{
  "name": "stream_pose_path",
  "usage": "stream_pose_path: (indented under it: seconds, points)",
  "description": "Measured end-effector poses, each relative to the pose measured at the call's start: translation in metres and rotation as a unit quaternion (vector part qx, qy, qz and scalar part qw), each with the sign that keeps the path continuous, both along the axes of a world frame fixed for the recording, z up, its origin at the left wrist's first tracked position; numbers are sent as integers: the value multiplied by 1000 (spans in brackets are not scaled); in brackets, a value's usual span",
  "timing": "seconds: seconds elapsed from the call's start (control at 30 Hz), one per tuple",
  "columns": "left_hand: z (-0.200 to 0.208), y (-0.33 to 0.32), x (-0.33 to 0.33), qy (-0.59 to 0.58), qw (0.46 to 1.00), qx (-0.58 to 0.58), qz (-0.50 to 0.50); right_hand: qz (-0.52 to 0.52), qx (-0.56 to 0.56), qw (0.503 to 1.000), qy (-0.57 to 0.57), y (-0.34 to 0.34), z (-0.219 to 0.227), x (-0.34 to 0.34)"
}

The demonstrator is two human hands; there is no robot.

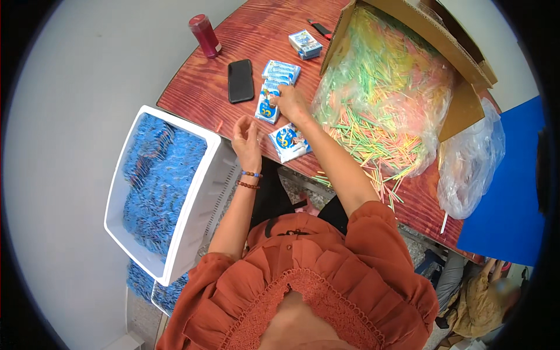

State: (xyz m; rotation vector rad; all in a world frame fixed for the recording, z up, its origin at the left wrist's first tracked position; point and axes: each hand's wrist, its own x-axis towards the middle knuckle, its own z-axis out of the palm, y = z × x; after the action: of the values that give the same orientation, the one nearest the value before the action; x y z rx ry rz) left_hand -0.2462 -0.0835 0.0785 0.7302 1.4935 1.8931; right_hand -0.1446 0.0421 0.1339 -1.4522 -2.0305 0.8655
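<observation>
My right hand (291, 105) reaches across to the row of blue-and-white packets, its fingers closed at the edge of one small packet (267, 104). Further flat packets (282, 70) overlap just beyond it. Closer to my body, a larger blue-and-white packet (289, 142) lies at the table's near edge, under my right forearm. My left hand (248, 144), with two bead bracelets at the wrist, hovers by the table edge. Its fingers are curled toward the thumb; whatever they pinch is too small to make out. A short pink stick (219, 125) lies left of that hand.
An open cardboard box (461, 111) spills pastel sticks (379, 137) from a clear bag onto the red wooden table (192, 84). On my left stands a white crate (213, 157) of blue packets. A phone (240, 80), red-capped bottle (205, 36), small packet stack (305, 44) and plastic bag (469, 166) lie around.
</observation>
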Motion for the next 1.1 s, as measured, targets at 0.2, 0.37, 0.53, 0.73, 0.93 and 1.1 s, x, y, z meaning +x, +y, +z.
stream_pose_path:
  seconds: [0.2, 0.37, 0.53, 0.73, 0.93, 1.1]
  points:
    - [9, 36, -6, 224, 969, -82, -68, -27, 17, 999, -14, 32, -11, -3]
    - [-10, 39, 11, 457, 872, -173, -27, -33, 71, 980, 182, 26, -28, 50]
    - [-24, 65, 17, 502, 837, -216, -34, -51, -66, 970, 229, -2, -32, 116]
    - [-33, 66, 47, 603, 792, -94, 6, -35, -84, 975, 202, -12, -49, 177]
    - [-33, 72, 60, 674, 735, -72, -15, -21, -62, 974, 218, -12, -51, 205]
    - [-19, 75, 66, 665, 747, -7, -11, 16, 28, 983, 181, -20, -48, 217]
